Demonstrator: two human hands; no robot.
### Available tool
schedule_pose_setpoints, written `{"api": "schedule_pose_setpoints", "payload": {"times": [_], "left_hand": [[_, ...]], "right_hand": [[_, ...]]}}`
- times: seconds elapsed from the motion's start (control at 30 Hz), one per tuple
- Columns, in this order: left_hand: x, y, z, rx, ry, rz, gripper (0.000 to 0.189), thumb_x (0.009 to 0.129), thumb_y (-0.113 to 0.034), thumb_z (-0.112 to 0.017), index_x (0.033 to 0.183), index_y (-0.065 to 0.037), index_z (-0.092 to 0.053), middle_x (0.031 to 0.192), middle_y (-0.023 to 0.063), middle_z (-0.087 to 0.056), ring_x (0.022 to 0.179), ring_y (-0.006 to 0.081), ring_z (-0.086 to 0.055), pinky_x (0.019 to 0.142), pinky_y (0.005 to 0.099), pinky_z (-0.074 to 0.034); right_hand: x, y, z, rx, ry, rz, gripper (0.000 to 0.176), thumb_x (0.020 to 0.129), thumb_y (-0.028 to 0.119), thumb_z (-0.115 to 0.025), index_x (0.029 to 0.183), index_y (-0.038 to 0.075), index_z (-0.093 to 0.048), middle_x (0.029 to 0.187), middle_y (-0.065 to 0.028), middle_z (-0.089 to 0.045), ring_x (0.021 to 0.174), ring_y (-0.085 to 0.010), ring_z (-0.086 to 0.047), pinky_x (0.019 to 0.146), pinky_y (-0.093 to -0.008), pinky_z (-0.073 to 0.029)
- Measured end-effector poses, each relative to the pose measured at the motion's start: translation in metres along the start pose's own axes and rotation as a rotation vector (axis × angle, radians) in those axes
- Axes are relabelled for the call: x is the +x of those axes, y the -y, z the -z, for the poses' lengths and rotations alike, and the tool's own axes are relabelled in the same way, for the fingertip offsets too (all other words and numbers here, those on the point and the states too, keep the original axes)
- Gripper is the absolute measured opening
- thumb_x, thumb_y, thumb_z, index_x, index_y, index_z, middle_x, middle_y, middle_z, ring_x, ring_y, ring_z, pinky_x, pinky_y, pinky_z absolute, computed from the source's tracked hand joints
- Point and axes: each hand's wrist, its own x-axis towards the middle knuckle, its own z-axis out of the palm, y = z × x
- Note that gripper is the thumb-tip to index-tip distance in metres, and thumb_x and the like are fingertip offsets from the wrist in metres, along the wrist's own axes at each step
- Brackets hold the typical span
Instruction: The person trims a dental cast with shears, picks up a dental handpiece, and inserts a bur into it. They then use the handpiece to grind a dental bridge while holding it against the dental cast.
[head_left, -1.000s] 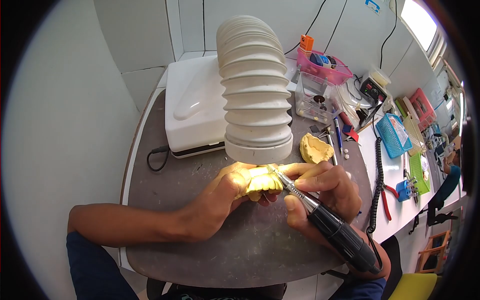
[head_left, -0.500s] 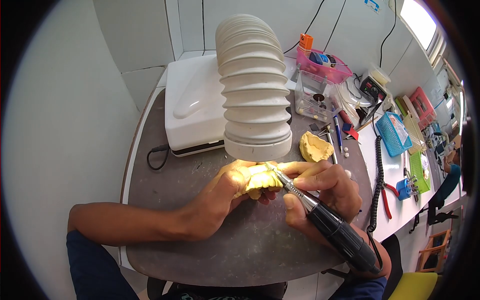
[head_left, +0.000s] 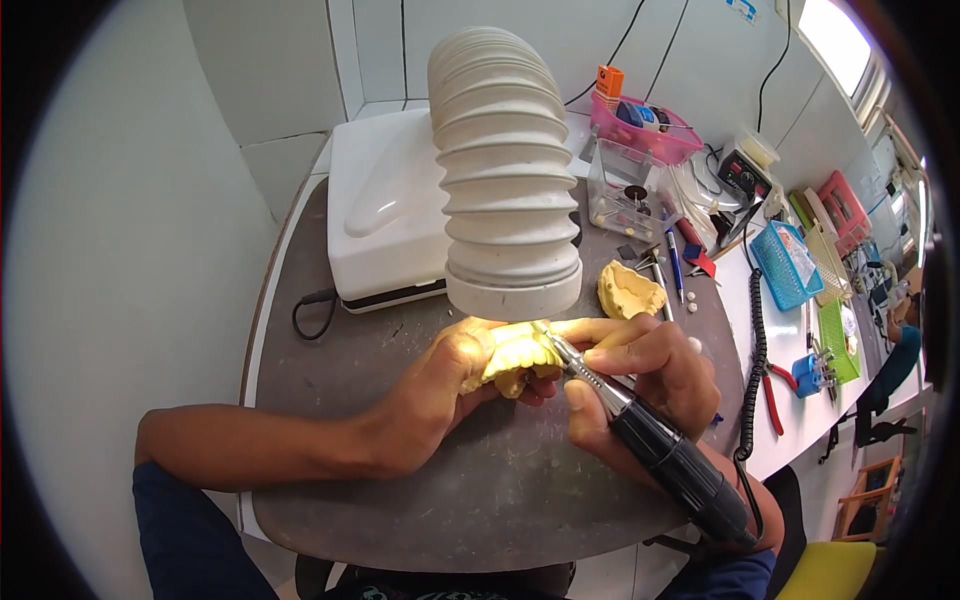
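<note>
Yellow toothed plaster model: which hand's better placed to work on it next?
Right, likely: right hand aims the black-and-silver cylindrical handpiece at the model; left hand grips the model.

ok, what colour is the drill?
The drill is black at the back and silver at the front, seen best in the head view.

Pink bin (head_left: 660,149) with an orange box (head_left: 609,81), blue basket (head_left: 776,275), green basket (head_left: 831,340) — red-handled pliers (head_left: 773,405) on white counter (head_left: 786,335)

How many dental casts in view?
2: a held cast in the left hand, and a loose cast on the grey tabletop, beyond the right hand. The ribbed hose could hide more.
</note>
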Motion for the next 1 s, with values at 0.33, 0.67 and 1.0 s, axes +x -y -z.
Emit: {"api": "schedule_pose_setpoints", "payload": {"times": [0.33, 0.67, 1.0], "left_hand": [[0.0001, -0.0022, -0.0049, -0.026, -0.060, -0.002, 0.057, 0.097, -0.040, -0.034, 0.132, 0.003, -0.048, 0.117, 0.0084, -0.056, 0.106, 0.0158, -0.051, 0.098, 0.0341, -0.039], [0.0012, -0.0028, -0.0030, -0.029, -0.027, -0.001, 0.057, 0.097, -0.040, -0.035, 0.132, 0.004, -0.048, 0.117, 0.0091, -0.057, 0.104, 0.0163, -0.051, 0.097, 0.0346, -0.039], [0.0020, 0.0003, 0.0017, -0.021, 0.001, 0.016, 0.058, 0.099, -0.042, -0.033, 0.135, 0.001, -0.046, 0.125, 0.0109, -0.056, 0.113, 0.0179, -0.053, 0.102, 0.0381, -0.039]], "right_hand": [[-0.0016, -0.0045, 0.0007, -0.014, -0.002, 0.006, 0.029, 0.064, 0.001, -0.080, 0.087, 0.000, -0.062, 0.075, -0.0135, -0.066, 0.076, -0.0269, -0.074, 0.067, -0.0300, -0.058], [0.0002, -0.0018, 0.0013, -0.042, 0.002, 0.028, 0.028, 0.065, 0.002, -0.080, 0.087, 0.000, -0.062, 0.074, -0.0130, -0.067, 0.075, -0.0257, -0.074, 0.065, -0.0293, -0.057], [-0.0019, -0.0069, -0.0002, 0.001, -0.015, 0.038, 0.028, 0.065, 0.001, -0.079, 0.086, -0.001, -0.061, 0.073, -0.0131, -0.065, 0.071, -0.0247, -0.072, 0.064, -0.0296, -0.056]]}}
